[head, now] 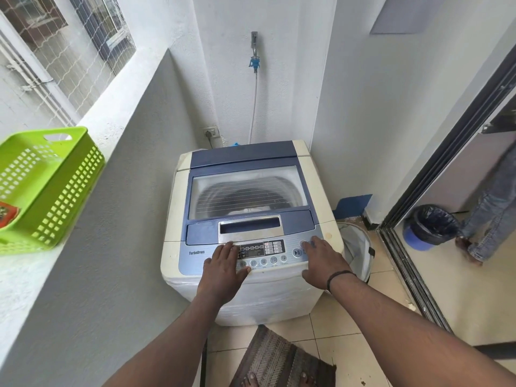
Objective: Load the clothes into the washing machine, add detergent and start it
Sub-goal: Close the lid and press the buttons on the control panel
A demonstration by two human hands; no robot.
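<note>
One washer (245,219) with one closed lid (247,191) and one control panel (262,254). Two hands on the panel: left hand (224,265), right hand (324,263). One wristband (339,276) on the right wrist. One green basket (42,188) on the ledge. One tap (254,51) with one hose (254,107). One wall socket (210,132). One laundry hamper (357,250) beside the washer. One bin (428,226). One floor mat (279,358). Two feet of the wearer at the mat's near edge. One other person's legs at right.
</note>
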